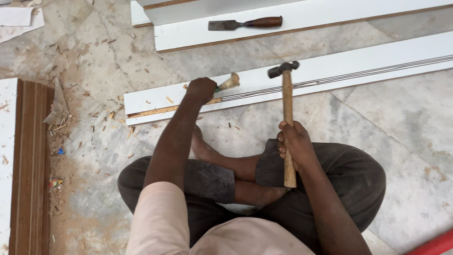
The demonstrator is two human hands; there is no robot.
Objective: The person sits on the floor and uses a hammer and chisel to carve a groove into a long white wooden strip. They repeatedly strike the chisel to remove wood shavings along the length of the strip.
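Note:
I sit cross-legged on a stone floor. My left hand (201, 89) is closed around a chisel with a pale wooden handle (229, 82), its tip set against the groove of a long white board (330, 71) lying across the floor in front of me. My right hand (293, 143) grips the wooden shaft of a hammer (287, 113), held upright with its dark metal head (282, 69) raised over the board, just right of the chisel's handle.
A second chisel with a dark brown handle (245, 23) lies on another white board (302, 19) farther away. Wood chips and sawdust (71, 123) litter the floor at left, beside a brown grooved panel (30, 165). A red bar (434, 245) shows at bottom right.

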